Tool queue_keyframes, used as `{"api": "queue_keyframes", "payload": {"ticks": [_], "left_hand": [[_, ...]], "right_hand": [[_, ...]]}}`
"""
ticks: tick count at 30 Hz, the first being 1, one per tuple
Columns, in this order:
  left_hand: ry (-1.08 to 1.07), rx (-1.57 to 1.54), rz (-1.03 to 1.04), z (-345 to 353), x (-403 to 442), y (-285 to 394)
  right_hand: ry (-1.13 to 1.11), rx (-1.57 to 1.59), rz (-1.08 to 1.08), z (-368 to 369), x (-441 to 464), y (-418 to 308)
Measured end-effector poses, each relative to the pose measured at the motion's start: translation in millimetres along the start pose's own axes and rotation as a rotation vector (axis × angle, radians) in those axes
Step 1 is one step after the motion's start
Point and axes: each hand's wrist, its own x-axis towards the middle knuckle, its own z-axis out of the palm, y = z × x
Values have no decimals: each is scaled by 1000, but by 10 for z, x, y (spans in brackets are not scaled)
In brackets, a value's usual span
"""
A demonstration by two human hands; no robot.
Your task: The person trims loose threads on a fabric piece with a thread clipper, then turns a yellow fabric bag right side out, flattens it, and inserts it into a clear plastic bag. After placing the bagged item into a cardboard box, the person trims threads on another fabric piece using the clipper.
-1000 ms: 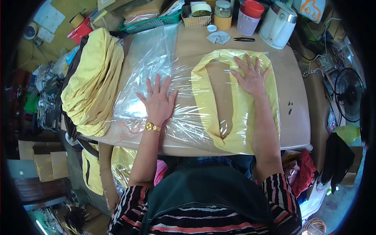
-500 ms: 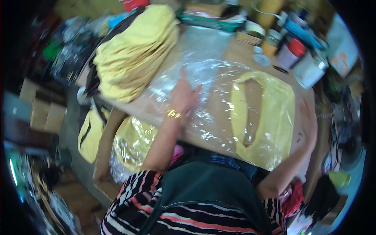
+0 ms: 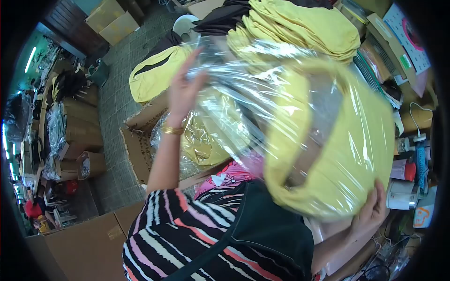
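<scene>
A clear plastic bag [image 3: 262,91] holds a folded yellow cloth piece [image 3: 361,154] with a long oval opening. The bag is raised and tilted above the table's near edge. My left hand [image 3: 185,89], with a gold bracelet at the wrist, grips the loose end of the plastic; motion blurs the fingers. At the lower right corner, my right hand [image 3: 371,213] pinches the bag's edge, thumb on top. Below my left hand, an open cardboard box [image 3: 131,150] contains yellow cloth in shiny plastic [image 3: 204,140].
A pile of yellow cloth pieces [image 3: 304,28] lies at the back of the table, beside dark cloth [image 3: 222,18]. Another yellow piece [image 3: 152,77] hangs near a white bucket [image 3: 185,24]. A red-lidded jar [image 3: 403,169] and a white container [image 3: 401,194] stand at right.
The bagged yellow piece has come up off the table. My left hand has moved left with the plastic's end, and my right hand has taken the bag's corner. The view has turned left.
</scene>
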Motion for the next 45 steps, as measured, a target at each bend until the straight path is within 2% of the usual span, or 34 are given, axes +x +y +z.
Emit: {"api": "queue_keyframes", "payload": {"ticks": [1,2,3,4,5,6,8,9,10,11,12,14,16,17,19,20,21,22,23,25,26,31,33,35,37,38,40,43,45], "left_hand": [[111,133,-29,-433,-69,-115],[238,384,136,-790,-150,-252],[336,487,80,-1181,-303,-444],[418,385,-27,-1399,-481,-509],[448,490,-141,-1664,-689,-639],[476,594,-253,-1901,-898,-816],[436,905,-4,-2162,-1320,-1290],[432,898,-167,-2151,-1522,-1373],[394,763,-511,-2086,-1649,-1289],[400,758,-516,-2083,-1803,-1380],[317,940,-722,-2078,-1947,-1581],[224,1114,-927,-2005,-1984,-1712],[232,1709,-535,-1728,-1898,-1647],[225,1708,-541,-1583,-1838,-1570],[-9,1525,-289,-1264,-1659,-1468],[-9,1520,-292,-1139,-1639,-1505],[-132,1436,-452,-1036,-1614,-1562],[-253,1343,-606,-955,-1602,-1630],[-254,1340,-609,-890,-1668,-1738],[-332,1290,-842,-804,-1897,-2038],[-332,1291,-845,-767,-1962,-2141],[-381,1221,-989,-763,-2288,-2482],[-418,1214,-1020,-871,-2382,-2632],[-465,1208,-1036,-970,-2481,-2799],[-600,1060,-1225,-1065,-2595,-2937],[-674,1091,-1186,-1152,-2924,-3354],[-736,969,-809,-1276,-3132,-3655],[-815,811,-752,-1490,-2954,-3653],[-890,654,-691,-1609,-2800,-3574]], "right_hand": [[-68,-16,-100,367,25,-315],[-133,-31,-202,748,42,-598],[-227,-58,-320,1119,47,-745],[-381,-59,-482,1435,102,-743],[-464,-10,-612,1798,120,-837],[-531,-17,-652,2144,100,-823],[-691,-44,-668,2762,-27,-645],[-780,-66,-640,3021,-102,-520],[-868,-223,-652,3244,-161,-374],[-952,-384,-662,3429,-235,-234],[-951,-388,-667,3582,-333,-56],[-969,-667,-820,3777,-484,208],[-994,-698,-833,3787,-519,150],[-1025,-725,-839,3775,-554,98],[-1095,-751,-793,3770,-576,-12],[-1129,-633,-801,3757,-607,-9],[-1157,-514,-807,3758,-641,-10],[-1312,-560,-750,3778,-687,-15],[-1314,-564,-750,3785,-769,41],[-1446,-571,-714,3851,-938,186],[-1599,-585,-606,3897,-943,190],[-1798,-764,-531,4127,-1056,505],[-1865,-856,-398,4231,-1044,662],[-1891,-879,-407,4317,-1057,814],[-1986,-936,-466,4363,-1096,879],[-2003,-945,-492,4410,-1169,995],[-2011,-976,-476,4479,-1186,1012],[-2018,-1029,-451,4478,-1127,970],[-1870,-950,-367,4454,-1082,915]]}}
